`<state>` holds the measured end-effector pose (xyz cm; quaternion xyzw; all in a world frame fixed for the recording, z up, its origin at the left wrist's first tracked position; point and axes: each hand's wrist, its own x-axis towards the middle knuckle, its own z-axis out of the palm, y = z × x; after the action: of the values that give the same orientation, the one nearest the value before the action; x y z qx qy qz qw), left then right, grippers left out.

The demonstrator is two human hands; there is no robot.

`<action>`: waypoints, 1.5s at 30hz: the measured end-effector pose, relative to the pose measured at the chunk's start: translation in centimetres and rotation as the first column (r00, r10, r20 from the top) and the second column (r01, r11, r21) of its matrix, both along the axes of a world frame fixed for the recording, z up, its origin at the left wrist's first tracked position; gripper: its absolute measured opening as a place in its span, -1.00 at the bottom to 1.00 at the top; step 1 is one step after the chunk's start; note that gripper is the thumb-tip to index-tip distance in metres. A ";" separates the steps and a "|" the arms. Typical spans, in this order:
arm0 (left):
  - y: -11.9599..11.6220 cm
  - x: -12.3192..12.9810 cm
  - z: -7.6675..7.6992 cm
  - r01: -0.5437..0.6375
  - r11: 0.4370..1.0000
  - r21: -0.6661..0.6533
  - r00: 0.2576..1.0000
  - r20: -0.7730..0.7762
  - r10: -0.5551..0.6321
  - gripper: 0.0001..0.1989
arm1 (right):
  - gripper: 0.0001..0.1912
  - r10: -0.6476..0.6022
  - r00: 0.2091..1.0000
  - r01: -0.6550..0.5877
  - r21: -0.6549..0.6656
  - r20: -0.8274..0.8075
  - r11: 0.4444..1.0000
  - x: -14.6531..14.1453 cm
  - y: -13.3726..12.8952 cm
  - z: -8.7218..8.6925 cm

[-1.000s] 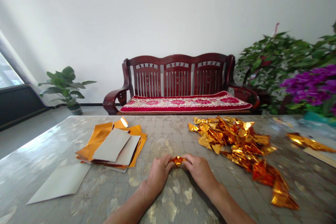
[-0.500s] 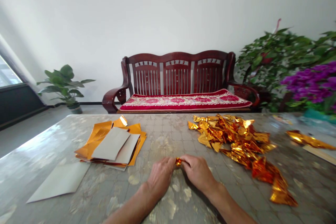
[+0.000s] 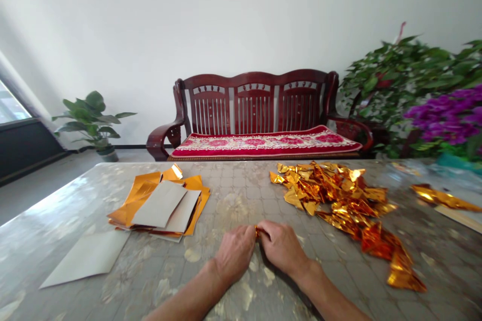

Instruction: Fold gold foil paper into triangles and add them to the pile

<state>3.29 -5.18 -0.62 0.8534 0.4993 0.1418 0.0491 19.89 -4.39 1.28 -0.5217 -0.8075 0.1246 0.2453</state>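
Between my two hands is a small piece of gold foil paper, mostly covered by the fingers. My left hand is closed on its left end, the fingers curled over it. From the other side my right hand pinches the right end. The hands nearly touch over the table's near middle. To the right lies a heap of folded gold foil pieces, trailing toward the near right. A stack of gold foil paper sheets, some with their grey backs up, lies to the left.
A single grey-backed sheet lies at the near left of the patterned table. At the right edge are another gold foil piece and clear plastic wrapping. Behind the table stands a wooden bench.
My hands have drawn closer together, and less of the gold foil shows between them. The sheets and the heap stay where they were.
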 end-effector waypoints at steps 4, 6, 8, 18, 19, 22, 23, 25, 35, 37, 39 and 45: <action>0.1 0.2 -0.3 0.017 1.000 -0.009 1.000 0.020 -0.017 -0.80 | -0.76 -0.011 0.999 0.011 0.012 0.032 1.000 -0.1 -0.1 0.1; 0.1 0.1 -0.3 0.018 1.000 -0.014 0.998 0.064 -0.018 -0.81 | -0.76 -0.028 0.999 0.028 0.017 0.043 0.999 -0.3 -0.2 0.2; 0.1 0.1 -0.3 0.019 1.000 -0.020 0.995 0.100 -0.017 -0.81 | -0.76 -0.044 0.998 0.043 0.022 0.046 0.999 -0.5 -0.3 0.2; -0.3 0.5 -0.9 0.002 1.000 -0.011 0.993 0.117 0.000 -0.82 | -0.73 -0.101 0.994 0.099 0.070 0.033 0.993 -1.4 -0.8 -0.2; -0.3 0.5 -1.0 -0.004 1.000 -0.003 0.992 0.129 0.004 -0.82 | -0.73 -0.109 0.994 0.107 0.069 0.024 0.992 -1.5 -0.8 -0.2; -0.1 0.3 -1.1 -0.006 1.000 0.019 0.985 0.175 0.003 -0.81 | -0.72 -0.120 0.993 0.121 0.055 -0.022 0.991 -1.4 -0.7 -0.2; 0.0 0.2 -1.0 -0.002 1.000 0.021 0.981 0.192 -0.002 -0.80 | -0.72 -0.111 0.993 0.114 0.045 -0.050 0.992 -1.3 -0.7 -0.2; 0.3 -0.2 -0.7 0.000 1.000 0.015 0.971 0.237 -0.004 -0.77 | -0.72 -0.079 0.990 0.083 0.028 -0.118 0.996 -0.8 -0.4 -0.2; 2.0 -1.4 -0.4 -0.081 0.995 -0.050 0.860 0.501 0.095 -0.74 | -0.75 -0.016 1.000 0.015 -0.041 -0.017 0.999 1.2 1.0 -0.1; 2.1 -1.5 -0.6 -0.062 0.996 -0.068 0.832 0.547 0.089 -0.78 | -0.78 0.038 0.999 -0.037 -0.028 0.008 0.999 1.4 1.0 0.0; 2.1 -1.6 -0.6 -0.049 0.997 -0.065 0.812 0.579 0.078 -0.80 | -0.81 0.093 0.996 -0.093 -0.013 0.003 0.996 1.6 1.0 0.0; 1.6 -2.2 0.2 0.085 0.996 0.026 0.860 0.503 -0.087 -0.82 | -0.77 0.149 0.987 -0.149 0.011 -0.053 0.989 1.9 1.2 -0.5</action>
<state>1.08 -3.61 -0.38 0.8082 0.4304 0.3578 0.1829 21.79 -3.19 0.83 -0.4554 -0.8379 0.1535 0.2587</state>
